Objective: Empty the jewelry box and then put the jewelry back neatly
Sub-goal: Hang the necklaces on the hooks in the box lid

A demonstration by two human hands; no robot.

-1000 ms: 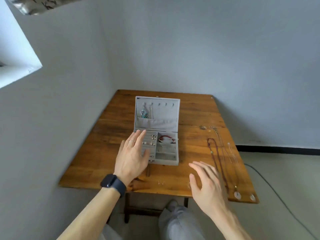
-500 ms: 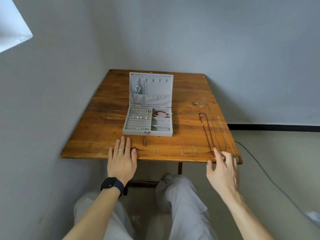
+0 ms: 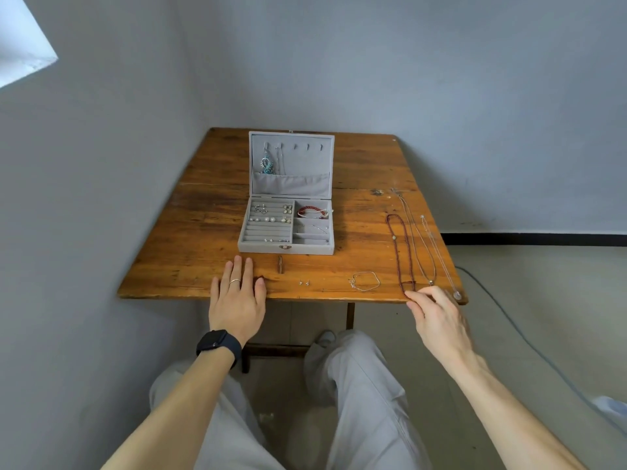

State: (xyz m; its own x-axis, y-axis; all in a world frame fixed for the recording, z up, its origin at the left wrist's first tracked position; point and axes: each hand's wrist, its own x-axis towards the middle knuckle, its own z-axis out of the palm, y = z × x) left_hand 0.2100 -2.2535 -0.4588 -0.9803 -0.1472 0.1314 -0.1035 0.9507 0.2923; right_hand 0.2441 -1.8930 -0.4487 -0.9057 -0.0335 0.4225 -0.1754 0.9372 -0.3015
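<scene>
Jewelry box [image 3: 264, 247] sits open mid-tabletop [image 3: 203, 232] w/ its lid [image 3: 305, 157] tipped back. A turquoise pendant [image 3: 267, 165] hangs from a hook at the lid's left. In the base, earrings [image 3: 271, 213] sit in the ring rolls on the left and a red bracelet [image 3: 312, 212] lies in the far-right compartment. The left hand [image 3: 237, 300] lies flat on the near edge of the tabletop, fingers straight and together, holding nothing. It is just in front of the box's front-left corner and apart from it. It wears a ring [image 3: 234, 281], w/ a black watch [image 3: 217, 344] on the wrist. The right hand [image 3: 437, 313] is at the near-right edge, well apart from the box. Its grip is narrow, w/ fingers curled and thumb and forefinger tips at the near end of the dark red bead necklace [image 3: 402, 252] (touching it, but I cannot tell whether they pinch it). That necklace lies stretched out lengthwise, running from the hand toward the far side. Just right of it lie two silver chain necklaces [image 3: 419, 239], also lengthwise, and the outer one's pendant [image 3: 457, 295] is beside the knuckles. Btwn the hands, near the front edge, lie a silver bracelet [image 3: 364, 281] and a pair of tiny studs [image 3: 304, 283].
</scene>
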